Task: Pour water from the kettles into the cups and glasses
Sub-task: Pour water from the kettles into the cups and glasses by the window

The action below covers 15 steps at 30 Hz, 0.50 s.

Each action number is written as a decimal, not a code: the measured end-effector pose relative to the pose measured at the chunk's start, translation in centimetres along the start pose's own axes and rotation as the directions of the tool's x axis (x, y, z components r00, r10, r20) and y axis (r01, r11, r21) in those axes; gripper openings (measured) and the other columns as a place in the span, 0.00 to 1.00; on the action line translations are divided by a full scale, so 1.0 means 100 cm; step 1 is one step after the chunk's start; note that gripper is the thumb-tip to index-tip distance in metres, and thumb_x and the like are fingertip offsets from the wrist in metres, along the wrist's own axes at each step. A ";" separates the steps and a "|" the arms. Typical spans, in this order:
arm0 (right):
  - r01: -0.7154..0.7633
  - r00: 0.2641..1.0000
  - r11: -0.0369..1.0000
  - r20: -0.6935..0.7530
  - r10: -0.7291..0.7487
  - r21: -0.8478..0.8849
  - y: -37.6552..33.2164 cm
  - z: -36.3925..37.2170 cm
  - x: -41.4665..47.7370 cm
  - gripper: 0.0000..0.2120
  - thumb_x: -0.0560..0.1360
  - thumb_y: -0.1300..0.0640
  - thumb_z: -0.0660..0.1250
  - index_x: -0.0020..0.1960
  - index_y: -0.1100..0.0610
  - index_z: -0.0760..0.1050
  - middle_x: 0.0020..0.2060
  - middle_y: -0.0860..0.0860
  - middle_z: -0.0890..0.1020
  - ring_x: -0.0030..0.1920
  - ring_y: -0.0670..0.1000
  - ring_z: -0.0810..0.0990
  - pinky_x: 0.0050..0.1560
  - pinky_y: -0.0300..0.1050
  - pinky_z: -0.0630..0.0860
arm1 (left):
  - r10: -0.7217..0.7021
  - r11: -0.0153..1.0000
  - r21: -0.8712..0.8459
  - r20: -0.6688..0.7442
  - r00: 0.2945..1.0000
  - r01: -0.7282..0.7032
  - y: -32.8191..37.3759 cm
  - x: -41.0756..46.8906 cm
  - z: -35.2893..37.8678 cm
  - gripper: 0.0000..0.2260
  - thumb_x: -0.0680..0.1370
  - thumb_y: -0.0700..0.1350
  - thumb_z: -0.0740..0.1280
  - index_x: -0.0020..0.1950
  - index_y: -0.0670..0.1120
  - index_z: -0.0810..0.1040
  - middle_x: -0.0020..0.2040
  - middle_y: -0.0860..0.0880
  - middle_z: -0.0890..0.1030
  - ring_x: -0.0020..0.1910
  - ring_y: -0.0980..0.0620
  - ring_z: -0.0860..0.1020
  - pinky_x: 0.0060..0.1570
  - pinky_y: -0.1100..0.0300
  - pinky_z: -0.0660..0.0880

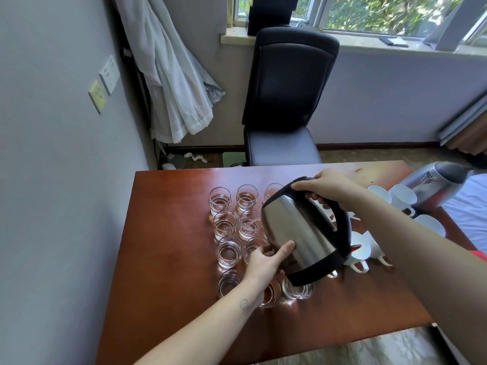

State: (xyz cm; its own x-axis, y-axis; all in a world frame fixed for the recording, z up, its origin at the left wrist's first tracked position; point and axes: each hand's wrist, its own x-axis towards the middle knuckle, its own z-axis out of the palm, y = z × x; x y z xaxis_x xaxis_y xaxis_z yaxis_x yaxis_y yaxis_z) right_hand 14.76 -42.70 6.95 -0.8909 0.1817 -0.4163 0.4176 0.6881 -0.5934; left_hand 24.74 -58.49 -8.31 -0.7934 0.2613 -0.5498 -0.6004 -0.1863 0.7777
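Over the block of glasses (pixel 224 225) on the surface (pixel 171 259), the steel kettle (pixel 297 227) hangs tipped, spout down toward a middle glass (pixel 249 227), likely so water lands inside its rim. Both hands are clamped on it: the right hand (pixel 324 188) wraps the black handle (pixel 342 222) to tilt, the left hand (pixel 266 259) cups the lower wall to steady the weight, while white cups (pixel 403 200) and a second kettle (pixel 437 185) wait to the right

Bare forearms, small tattoo (pixel 243 303) near left hand (pixel 266 260)
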 end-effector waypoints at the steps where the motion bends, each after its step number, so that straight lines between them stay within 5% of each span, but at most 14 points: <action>1: 0.000 1.000 1.000 -0.003 0.000 -0.004 0.000 0.000 0.000 0.20 0.70 0.44 0.73 0.35 0.62 0.76 0.27 0.54 0.73 0.22 0.50 0.68 0.26 0.40 0.67 | -0.002 1.000 0.000 0.005 1.000 0.002 0.001 -0.001 0.000 0.33 0.58 0.63 0.80 0.53 0.44 0.81 0.45 0.50 0.86 0.47 0.51 0.85 0.44 0.61 0.77; 7: 0.000 1.000 1.000 0.000 0.000 -0.006 -0.002 0.000 -0.002 0.20 0.70 0.45 0.73 0.35 0.62 0.76 0.26 0.54 0.73 0.22 0.49 0.67 0.25 0.39 0.67 | 0.002 1.000 -0.010 0.011 1.000 -0.002 0.004 -0.006 0.001 0.30 0.60 0.60 0.78 0.54 0.43 0.81 0.45 0.49 0.86 0.45 0.51 0.85 0.40 0.63 0.77; 12: 0.002 1.000 1.000 0.005 -0.002 -0.001 -0.002 0.001 -0.003 0.20 0.70 0.45 0.73 0.35 0.62 0.75 0.25 0.53 0.73 0.21 0.49 0.67 0.25 0.39 0.67 | -0.013 1.000 -0.015 0.012 1.000 0.013 0.002 -0.005 0.001 0.43 0.51 0.67 0.81 0.57 0.42 0.80 0.49 0.46 0.86 0.50 0.47 0.85 0.56 0.50 0.80; 15: 0.001 1.000 1.000 0.005 -0.001 -0.001 -0.001 0.001 -0.002 0.20 0.70 0.45 0.73 0.35 0.62 0.75 0.25 0.53 0.73 0.21 0.49 0.67 0.26 0.39 0.67 | -0.004 1.000 -0.004 0.008 1.000 0.004 0.002 -0.005 -0.001 0.42 0.51 0.67 0.81 0.56 0.43 0.80 0.49 0.47 0.86 0.50 0.48 0.85 0.57 0.51 0.80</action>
State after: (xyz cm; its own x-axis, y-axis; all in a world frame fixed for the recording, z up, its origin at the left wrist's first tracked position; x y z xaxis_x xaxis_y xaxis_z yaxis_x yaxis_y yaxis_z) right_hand 14.90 -42.89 7.05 -0.8907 0.1775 -0.4186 0.4161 0.6891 -0.5932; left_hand 24.97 -58.71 -7.88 -0.7901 0.2698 -0.5505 -0.6040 -0.1891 0.7742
